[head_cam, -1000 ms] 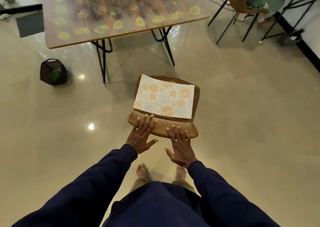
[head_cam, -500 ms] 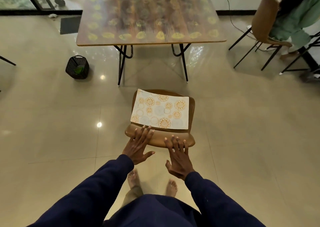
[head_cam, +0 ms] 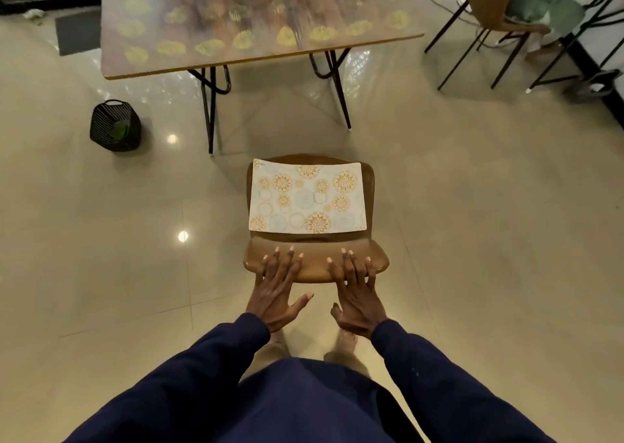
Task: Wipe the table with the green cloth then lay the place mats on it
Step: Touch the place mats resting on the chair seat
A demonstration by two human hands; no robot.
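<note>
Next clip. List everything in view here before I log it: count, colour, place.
table: one, brown top with yellow-green motifs, far side.
chair: one, brown, directly ahead.
place mat: one visible, cream with orange circles, on that chair's seat.
basket: one, black, something green inside, floor at left.
floor mat: one, dark grey, upper left.
second chair: one, brown with black legs, upper right.
left hand: fingers straight, over the chair's backrest.
right hand: same, beside it.
</note>
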